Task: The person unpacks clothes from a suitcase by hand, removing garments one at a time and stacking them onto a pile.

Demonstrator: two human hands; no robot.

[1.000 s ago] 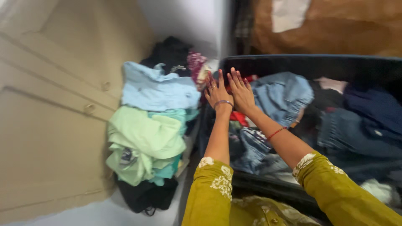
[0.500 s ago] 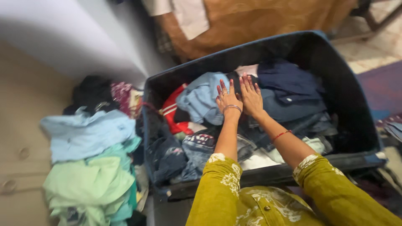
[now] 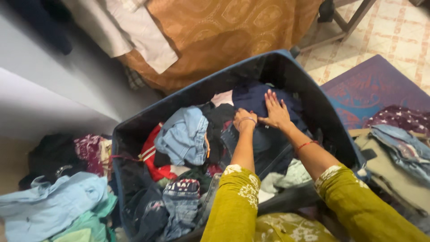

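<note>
A big dark blue suitcase point(image 3: 188, 96) lies open on the floor, crammed with clothes. My left hand point(image 3: 243, 117) digs down into the dark clothes at the middle of the case, fingers curled and partly buried. My right hand point(image 3: 275, 111) lies flat with fingers spread on a navy blue garment point(image 3: 251, 96) near the far wall of the case. A light blue denim piece point(image 3: 183, 136) is bunched up to the left of my hands, with a red garment point(image 3: 154, 157) beside it. Both arms wear mustard yellow sleeves with white embroidery.
A heap of light blue and green clothes point(image 3: 53, 208) lies left of the case, with dark and maroon ones behind. More folded clothes point(image 3: 398, 148) are stacked on the right. A purple mat point(image 3: 371, 89), tiled floor, chair legs point(image 3: 345, 20) and an orange patterned cloth point(image 3: 224, 31) lie beyond.
My view has swung right and the suitcase now fills the middle. Both hands have moved from the light blue denim piece to the navy garment further right in the case.
</note>
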